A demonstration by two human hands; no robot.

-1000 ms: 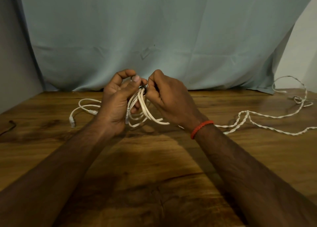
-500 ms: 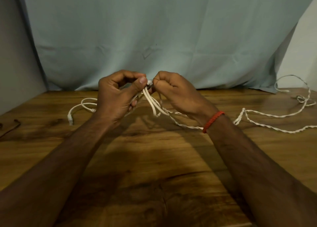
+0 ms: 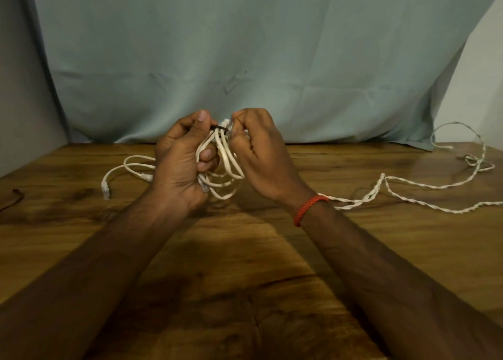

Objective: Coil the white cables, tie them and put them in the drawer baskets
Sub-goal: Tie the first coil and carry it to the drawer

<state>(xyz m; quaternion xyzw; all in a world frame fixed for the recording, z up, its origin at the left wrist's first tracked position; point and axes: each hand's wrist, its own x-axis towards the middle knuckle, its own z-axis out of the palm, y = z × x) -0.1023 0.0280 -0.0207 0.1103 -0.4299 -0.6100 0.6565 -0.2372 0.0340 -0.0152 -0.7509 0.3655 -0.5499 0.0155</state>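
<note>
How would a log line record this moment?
tying; left hand: grips coil and tie; right hand: pinches coil; twisted cable: on table

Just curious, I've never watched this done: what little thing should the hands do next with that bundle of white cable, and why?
Probably pull the dark tie snug. The left hand and right hand both grip the coiled white cable, and the tie sits across its top, seemingly not yet fastened.

We are holding a coiled white cable (image 3: 227,166) above the surface (image 3: 245,278), our left hand (image 3: 177,166) pinching a dark tie (image 3: 219,127) at its top, our right hand (image 3: 264,158) gripping the loops beside it.
</note>
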